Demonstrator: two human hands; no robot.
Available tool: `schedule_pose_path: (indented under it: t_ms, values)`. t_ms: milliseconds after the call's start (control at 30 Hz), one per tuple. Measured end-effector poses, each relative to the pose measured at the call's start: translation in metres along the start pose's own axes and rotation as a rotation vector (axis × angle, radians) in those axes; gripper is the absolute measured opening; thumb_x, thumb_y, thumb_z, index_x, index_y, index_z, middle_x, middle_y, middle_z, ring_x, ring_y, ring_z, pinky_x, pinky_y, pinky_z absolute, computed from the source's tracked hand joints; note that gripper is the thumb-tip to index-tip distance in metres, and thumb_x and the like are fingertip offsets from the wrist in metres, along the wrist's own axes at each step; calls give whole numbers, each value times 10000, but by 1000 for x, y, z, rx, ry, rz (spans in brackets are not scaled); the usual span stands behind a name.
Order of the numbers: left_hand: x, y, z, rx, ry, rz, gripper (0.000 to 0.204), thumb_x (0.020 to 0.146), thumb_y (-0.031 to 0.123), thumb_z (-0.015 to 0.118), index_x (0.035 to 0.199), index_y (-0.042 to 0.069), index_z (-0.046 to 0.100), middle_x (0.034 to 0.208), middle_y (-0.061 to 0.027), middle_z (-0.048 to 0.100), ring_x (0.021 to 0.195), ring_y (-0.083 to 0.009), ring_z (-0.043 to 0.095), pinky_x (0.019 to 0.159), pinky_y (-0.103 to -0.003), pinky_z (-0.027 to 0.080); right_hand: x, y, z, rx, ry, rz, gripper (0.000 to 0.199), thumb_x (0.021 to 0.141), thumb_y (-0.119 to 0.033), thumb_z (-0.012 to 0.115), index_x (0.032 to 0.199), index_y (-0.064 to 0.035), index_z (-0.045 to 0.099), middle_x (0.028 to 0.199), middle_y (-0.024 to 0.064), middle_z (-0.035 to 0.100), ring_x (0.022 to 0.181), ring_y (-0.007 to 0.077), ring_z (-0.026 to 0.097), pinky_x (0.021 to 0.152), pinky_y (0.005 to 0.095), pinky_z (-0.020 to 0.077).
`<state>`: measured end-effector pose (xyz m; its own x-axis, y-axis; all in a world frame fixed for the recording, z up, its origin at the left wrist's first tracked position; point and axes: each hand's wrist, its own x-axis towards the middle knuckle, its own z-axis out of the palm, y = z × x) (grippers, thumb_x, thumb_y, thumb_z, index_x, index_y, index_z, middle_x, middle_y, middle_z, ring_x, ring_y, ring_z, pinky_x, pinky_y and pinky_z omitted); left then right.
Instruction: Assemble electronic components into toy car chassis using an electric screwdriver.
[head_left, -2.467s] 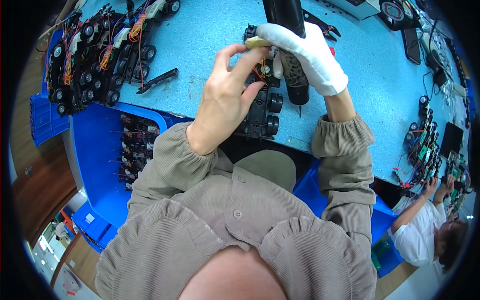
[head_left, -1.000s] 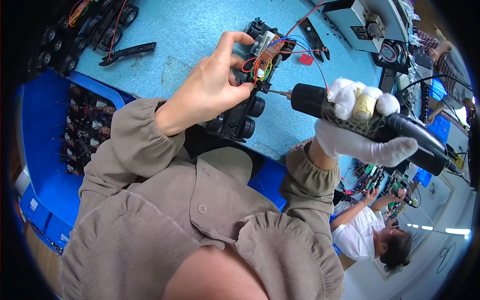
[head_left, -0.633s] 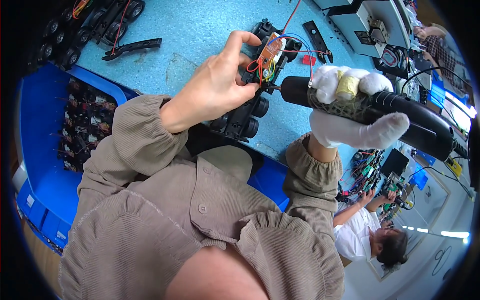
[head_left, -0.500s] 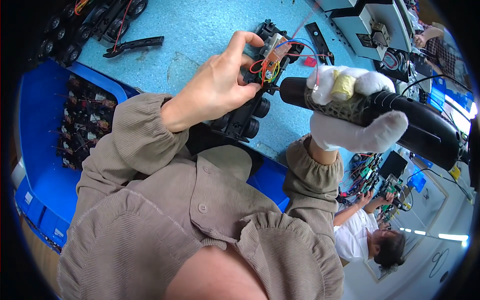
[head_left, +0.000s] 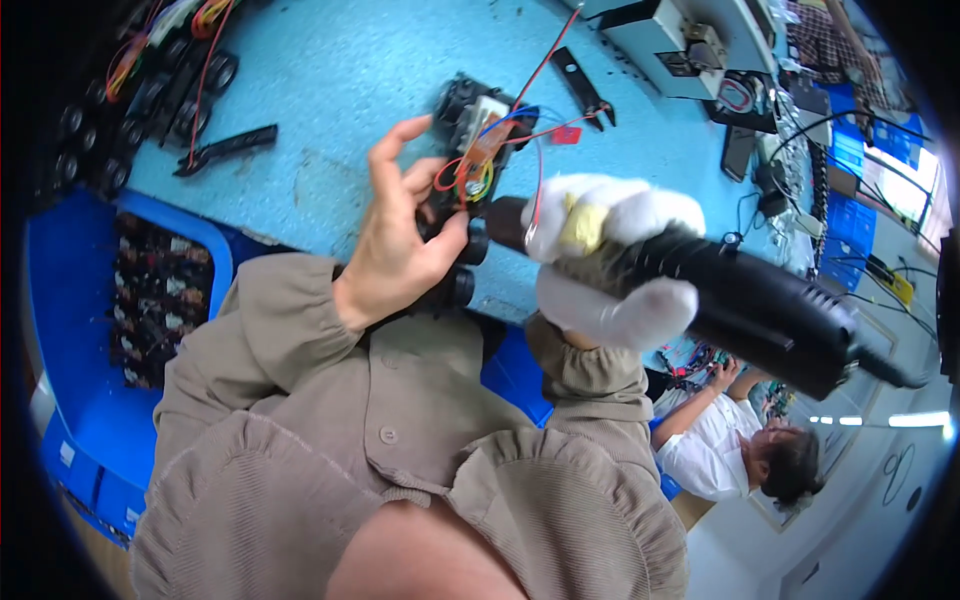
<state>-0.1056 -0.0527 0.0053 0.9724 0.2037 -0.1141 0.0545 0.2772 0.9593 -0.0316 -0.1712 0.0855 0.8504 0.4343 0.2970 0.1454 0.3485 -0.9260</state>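
Since half a second earlier the black electric screwdriver (head_left: pixel 740 300) had been brought lower and closer to the toy car chassis (head_left: pixel 458 190), its dark snout drawn in against the bundle of wires. The tool, a thick matte cylinder widening toward its rear, was gripped firmly by the right hand (head_left: pixel 610 260), which was covered in a white knitted glove with a yellowish patch over one finger. The chassis, a blocky black plastic frame with small ribbed rubber wheels, was held tilted above the blue worktop (head_left: pixel 330 100) just in front of the chest, clasped by the bare left hand (head_left: pixel 400 250) with the thumb pressed to its side and the fingers curled over its top. Thin red, yellow and blue wires (head_left: pixel 480 165) were looped loosely over it. A flat black cutter (head_left: pixel 225 148) was left lying on the worktop, well apart, and a blue plastic bin (head_left: pixel 70 330) of dark parts was set at the left edge
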Motion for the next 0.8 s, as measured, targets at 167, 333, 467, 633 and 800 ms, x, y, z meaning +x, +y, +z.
schedule_pose_path:
  t_ms: [167,333,467,633,800]
  values:
    - [7,7,1,14,19,39,678,776,-57,583,1338,48,218,1048,-102,530,945,-157,543,830,-266,419,19,-20,-30,271,84,-85,326,745,-249,731,841,-20,519,732,126,580,649,269,585,599,390,490]
    - [35,57,-10,791,-29,298,511,782,-9,610,1247,22,401,1017,-81,538,905,-113,540,710,-204,433,151,-13,-170,-580,284,-757,214,872,-256,580,867,-46,536,755,94,553,511,230,529,471,402,477]
    - [84,60,-15,499,-325,62,353,804,35,621,1138,-9,517,953,-61,581,824,-87,555,644,-186,441,170,-15,-187,-763,480,-726,248,810,-259,618,917,-48,545,756,67,543,530,186,532,479,318,472]
    - [107,38,-30,190,-493,-1,254,850,98,619,1065,-27,571,858,-42,628,728,-69,568,623,-194,460,113,-6,-120,-763,594,-703,315,737,-298,684,887,-49,562,674,37,525,531,170,530,520,289,471]
    - [109,20,-29,138,-503,159,238,879,133,603,1061,-20,582,848,-44,636,733,-57,572,635,-199,472,37,-35,-69,483,217,-210,573,780,-617,549,901,-57,557,568,74,501,435,188,494,471,373,453]
